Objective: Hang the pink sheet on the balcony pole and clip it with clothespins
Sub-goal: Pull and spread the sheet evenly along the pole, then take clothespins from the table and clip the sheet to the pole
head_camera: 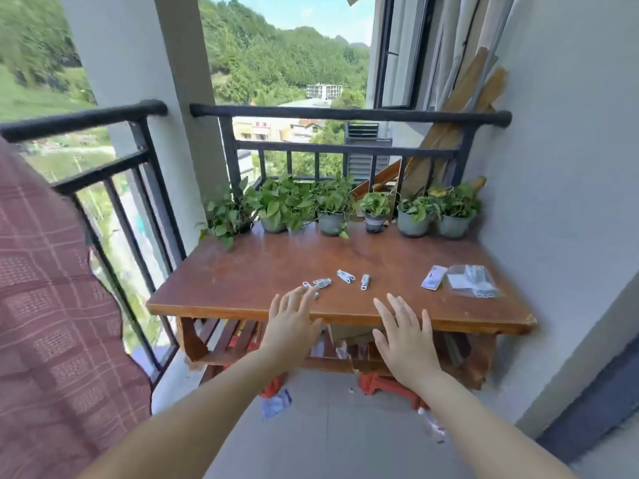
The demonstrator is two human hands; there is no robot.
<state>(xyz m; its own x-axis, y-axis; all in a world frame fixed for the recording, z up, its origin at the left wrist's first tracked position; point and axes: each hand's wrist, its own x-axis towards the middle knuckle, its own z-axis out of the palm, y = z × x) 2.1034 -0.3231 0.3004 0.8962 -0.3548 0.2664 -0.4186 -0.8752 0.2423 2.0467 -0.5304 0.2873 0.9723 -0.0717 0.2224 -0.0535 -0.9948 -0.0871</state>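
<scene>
The pink checked sheet (52, 305) hangs over the left balcony rail (79, 121) and fills the left side of the view. Several metal clothespins (345, 276) lie on the brown wooden table (242, 271), near its front edge. My left hand (292, 326) is stretched out, fingers apart, with its fingertips just short of the leftmost clothespin (322, 282). My right hand (404, 337) hovers over the table's front edge, fingers spread and empty, below another clothespin (365, 282).
A row of potted green plants (332, 209) lines the table's far edge under the front rail (345, 114). A clear plastic bag (472, 281) and a small packet (434, 277) lie at the table's right. Wooden planks (460, 108) lean in the right corner. Clutter sits under the table.
</scene>
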